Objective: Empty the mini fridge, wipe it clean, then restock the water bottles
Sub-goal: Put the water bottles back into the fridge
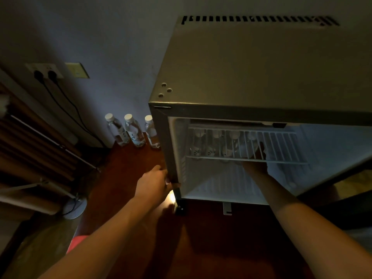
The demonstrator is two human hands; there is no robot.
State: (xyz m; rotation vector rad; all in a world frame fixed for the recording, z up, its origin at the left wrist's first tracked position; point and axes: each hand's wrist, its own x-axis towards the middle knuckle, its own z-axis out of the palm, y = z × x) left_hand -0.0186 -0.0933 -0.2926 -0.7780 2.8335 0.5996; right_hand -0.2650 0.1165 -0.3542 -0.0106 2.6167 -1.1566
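Forearms: both reach forward and down from the bottom of the view toward the open mini fridge point(261, 63).
Left grip: left hand point(155, 184) wraps the fridge's front left edge low down, fingers curled round the frame; probably bracing the cabinet so it stays put while the other arm works inside.
Right grip: right hand point(254, 160) is inside, under the wire shelf point(245, 146), dark and half masked by the bars. It seems to be at a bottle, but whether the fingers have closed on one I cannot tell.
Bottles inside: a row of water bottles point(216, 146) stands at the back left, white caps showing through the shelf.
Bottles outside: three bottles on the floor point(131, 130), upright against the wall just left of the fridge; likely parked there to keep the wiping area free.
Stage: judged as emptying, part done.
Wall: two plugs in a socket plate point(45, 72), cables trailing down.
Writing: labels too dim and small to read; no brand legible on fridge or bottles.
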